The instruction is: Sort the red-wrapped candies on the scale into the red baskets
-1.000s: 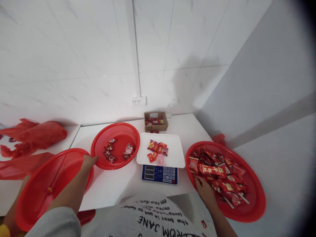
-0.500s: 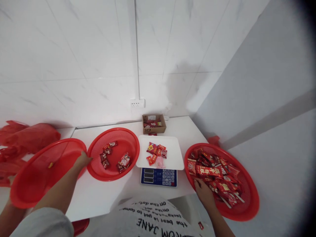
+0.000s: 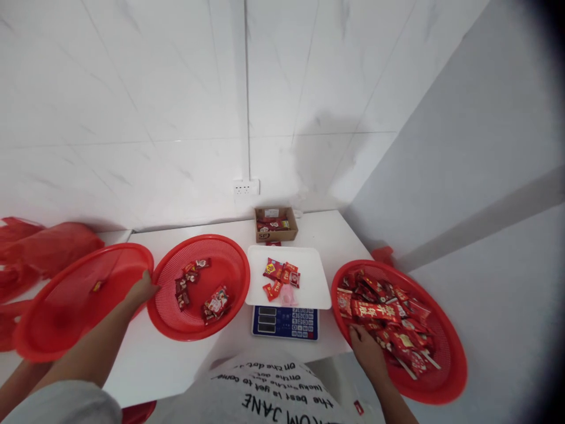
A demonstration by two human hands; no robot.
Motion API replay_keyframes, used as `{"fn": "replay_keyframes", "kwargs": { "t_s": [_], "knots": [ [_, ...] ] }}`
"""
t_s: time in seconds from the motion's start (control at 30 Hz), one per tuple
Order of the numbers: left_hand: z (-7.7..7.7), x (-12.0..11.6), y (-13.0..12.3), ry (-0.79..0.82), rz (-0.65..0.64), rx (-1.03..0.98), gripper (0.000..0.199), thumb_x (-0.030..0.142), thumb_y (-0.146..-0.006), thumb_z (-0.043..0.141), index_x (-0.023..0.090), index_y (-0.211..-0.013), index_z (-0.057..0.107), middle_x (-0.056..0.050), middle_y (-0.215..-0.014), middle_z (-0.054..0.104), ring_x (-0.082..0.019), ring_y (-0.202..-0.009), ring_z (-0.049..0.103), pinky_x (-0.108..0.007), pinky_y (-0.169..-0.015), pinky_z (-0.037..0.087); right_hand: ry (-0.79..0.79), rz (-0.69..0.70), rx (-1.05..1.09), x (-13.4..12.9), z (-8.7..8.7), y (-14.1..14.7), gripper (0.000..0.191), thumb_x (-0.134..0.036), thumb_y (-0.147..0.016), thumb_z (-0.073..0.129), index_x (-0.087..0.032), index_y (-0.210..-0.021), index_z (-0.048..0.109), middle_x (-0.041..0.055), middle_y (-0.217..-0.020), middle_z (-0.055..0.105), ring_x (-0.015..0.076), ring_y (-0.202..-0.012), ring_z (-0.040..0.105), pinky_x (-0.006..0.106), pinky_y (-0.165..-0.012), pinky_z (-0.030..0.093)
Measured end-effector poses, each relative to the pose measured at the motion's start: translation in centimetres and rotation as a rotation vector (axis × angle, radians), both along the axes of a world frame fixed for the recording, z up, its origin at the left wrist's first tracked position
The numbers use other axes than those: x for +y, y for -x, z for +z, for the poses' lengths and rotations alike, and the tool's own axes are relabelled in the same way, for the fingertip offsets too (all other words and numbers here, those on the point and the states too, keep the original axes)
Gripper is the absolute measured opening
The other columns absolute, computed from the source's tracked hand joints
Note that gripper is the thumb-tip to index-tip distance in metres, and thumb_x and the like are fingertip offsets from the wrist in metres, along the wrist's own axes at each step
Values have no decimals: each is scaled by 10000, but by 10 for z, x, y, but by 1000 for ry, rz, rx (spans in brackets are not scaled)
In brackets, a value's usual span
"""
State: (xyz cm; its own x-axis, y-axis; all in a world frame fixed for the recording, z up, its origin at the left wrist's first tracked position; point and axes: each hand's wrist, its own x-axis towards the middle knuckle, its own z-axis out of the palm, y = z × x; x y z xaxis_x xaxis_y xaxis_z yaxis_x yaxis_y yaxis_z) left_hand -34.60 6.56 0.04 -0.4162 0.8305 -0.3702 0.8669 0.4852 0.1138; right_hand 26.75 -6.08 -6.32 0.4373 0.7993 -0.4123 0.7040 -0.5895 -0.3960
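My left hand is closed at the touching rims of the left red basket and the middle red basket; its fingers partly hide which rim they grip. The left basket holds one small packet. Several red and brown packets lie in the middle one. My right hand grips the near-left rim of the right red basket, which is piled with red packets. Several sweets rest on the white tray of the blue scale.
Behind the scale stands a small cardboard box of red packets. Red bags lie at the far left, where another bare forearm, seemingly another person's, reaches in below the left basket. A wall outlet is behind the table.
The middle basket has shifted slightly left and toward me. The left basket has moved a little, and its small packet has slid right. My right hand stays at its rim.
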Motion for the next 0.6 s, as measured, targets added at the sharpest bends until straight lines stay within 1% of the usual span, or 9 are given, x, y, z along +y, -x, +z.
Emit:
{"fn": "replay_keyframes", "kwargs": {
  "t_s": [0.07,0.13,0.27,0.37,0.47,0.53,0.57,0.6],
  "knots": [
    [0,1,2,23,-26,6,583,298,-759,528,9,-1219,317,-217,-1049,601,-330,-921,601,-342,-715,447,17,5,-3,0,2,1,414,-358,-836,300,-184,-1037,617,99,-1053,673,216,-928,622,260,-760,426],
    [1,2,4,34,-53,14,588,260,-748,541,9,-1226,307,-204,-1034,612,-323,-917,603,-337,-726,444,17,13,-3,0,5,2,416,-369,-845,285,-186,-1018,616,100,-1027,680,218,-901,630,264,-736,430],
    [4,0,12,19,-141,33,646,183,-713,561,53,-1277,275,-178,-1157,578,-301,-1076,548,-326,-846,417,-10,-11,8,-1,6,3,384,-349,-836,310,-200,-997,625,89,-1012,687,209,-883,635,256,-723,433],
    [8,-6,23,8,-192,40,630,120,-684,551,83,-1273,333,-164,-1234,547,-284,-1166,495,-314,-914,387,-15,-15,16,0,6,2,383,-338,-823,323,-193,-996,634,94,-1027,684,216,-895,631,262,-736,434],
    [12,-15,34,13,-269,49,641,18,-630,493,131,-1255,407,-128,-1296,522,-265,-1181,490,-333,-960,360,1,-1,11,0,4,1,429,-363,-827,308,-167,-1047,620,118,-1072,667,233,-945,620,278,-770,432],
    [15,-22,38,-3,-320,36,679,-42,-560,447,162,-1207,474,-94,-1284,544,-253,-1179,497,-348,-986,340,14,11,8,0,3,0,457,-379,-832,292,-156,-1080,605,129,-1100,654,241,-972,611,286,-793,428],
    [16,-25,38,-39,-299,16,686,-56,-526,430,177,-1165,515,-75,-1258,569,-242,-1180,498,-347,-996,332,24,11,6,0,3,0,462,-384,-832,289,-157,-1085,602,131,-1103,652,243,-972,610,289,-797,428],
    [18,-28,37,-82,-250,3,685,-60,-500,418,195,-1122,549,-57,-1233,589,-229,-1187,494,-344,-1004,327,31,7,6,0,3,0,459,-384,-830,290,-163,-1082,604,127,-1098,654,242,-964,612,291,-795,429]
  ]
}}
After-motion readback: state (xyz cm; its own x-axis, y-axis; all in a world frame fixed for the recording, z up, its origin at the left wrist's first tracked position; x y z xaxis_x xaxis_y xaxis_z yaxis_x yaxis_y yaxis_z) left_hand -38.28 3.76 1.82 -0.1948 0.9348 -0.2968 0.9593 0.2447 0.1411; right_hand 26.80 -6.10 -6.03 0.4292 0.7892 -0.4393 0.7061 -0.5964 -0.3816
